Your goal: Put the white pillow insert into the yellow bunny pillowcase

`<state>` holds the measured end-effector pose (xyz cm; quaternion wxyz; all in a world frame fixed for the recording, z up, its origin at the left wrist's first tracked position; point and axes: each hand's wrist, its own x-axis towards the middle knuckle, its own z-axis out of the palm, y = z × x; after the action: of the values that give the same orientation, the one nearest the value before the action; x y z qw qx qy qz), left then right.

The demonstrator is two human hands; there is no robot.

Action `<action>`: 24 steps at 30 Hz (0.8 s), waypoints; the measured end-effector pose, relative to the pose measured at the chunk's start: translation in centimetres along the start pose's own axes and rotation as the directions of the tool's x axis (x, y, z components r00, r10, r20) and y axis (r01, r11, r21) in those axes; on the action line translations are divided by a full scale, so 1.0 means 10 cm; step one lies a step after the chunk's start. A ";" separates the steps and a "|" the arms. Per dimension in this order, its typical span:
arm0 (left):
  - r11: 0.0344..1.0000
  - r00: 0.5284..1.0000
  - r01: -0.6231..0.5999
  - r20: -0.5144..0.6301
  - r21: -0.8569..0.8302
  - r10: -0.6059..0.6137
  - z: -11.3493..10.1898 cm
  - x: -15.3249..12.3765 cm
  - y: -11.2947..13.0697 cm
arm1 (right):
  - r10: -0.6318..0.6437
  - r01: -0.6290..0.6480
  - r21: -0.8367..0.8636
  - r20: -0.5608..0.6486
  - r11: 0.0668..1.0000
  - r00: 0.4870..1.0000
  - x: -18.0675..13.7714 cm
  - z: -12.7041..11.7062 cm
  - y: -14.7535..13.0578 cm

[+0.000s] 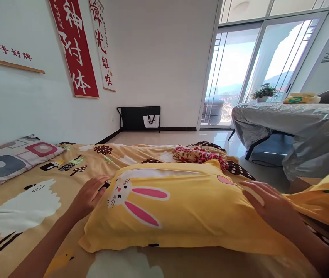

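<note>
A plump yellow pillow (196, 210) printed with a white, pink-eared rabbit lies flat across the bed in front of me. At its left end is my left hand (90, 193), fingers stretched out and not wrapped round anything. My right hand (271, 204) is at the opposite end, open, with its fingertips pointing inward at the pillow's edge. Whether either palm presses on the fabric is hard to make out. Beneath the pillow spreads a tan bedsheet (74, 227) patterned with sheep and brown spots.
A patterned grey-and-red pillow (16, 158) lies at the left. Beyond the yellow pillow is a red plaid cloth bundle (197, 154). More yellow fabric (323, 197) is heaped at right. Further back stands a plastic-covered table (285, 112), with a black folded panel (135, 117) against the wall.
</note>
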<state>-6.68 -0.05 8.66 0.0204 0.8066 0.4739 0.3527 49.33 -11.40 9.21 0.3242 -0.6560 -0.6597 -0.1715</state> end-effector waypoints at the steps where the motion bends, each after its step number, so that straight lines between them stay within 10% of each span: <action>1: 0.997 0.996 -0.052 0.075 -0.060 0.056 0.02 0.11 0.06 | -0.106 0.101 0.065 0.092 0.993 0.990 0.15 0.05 -0.17; 6: 0.974 0.913 -0.030 0.391 -0.224 0.118 0.44 0.35 0.18 | -0.287 0.244 0.160 0.374 0.957 0.882 0.55 0.58 -0.70; 12: 0.992 0.912 -0.119 0.400 0.041 0.093 0.66 0.53 0.10 | -0.238 0.290 -0.038 0.475 0.956 0.847 0.70 0.71 -0.67; 20: 0.981 0.916 -0.191 0.362 0.018 0.172 0.22 0.48 0.15 | -0.222 0.157 0.184 0.418 0.970 0.881 0.38 0.08 -0.66; 24: 0.988 0.968 -0.153 0.203 -0.003 0.150 -0.22 0.62 0.51 | -0.203 0.223 -0.013 0.358 0.975 0.911 0.34 0.08 -0.59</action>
<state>-2.26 1.26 15.59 0.0365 0.8723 0.4085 0.2663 43.61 -8.79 11.97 0.1615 -0.6088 -0.7699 -0.1024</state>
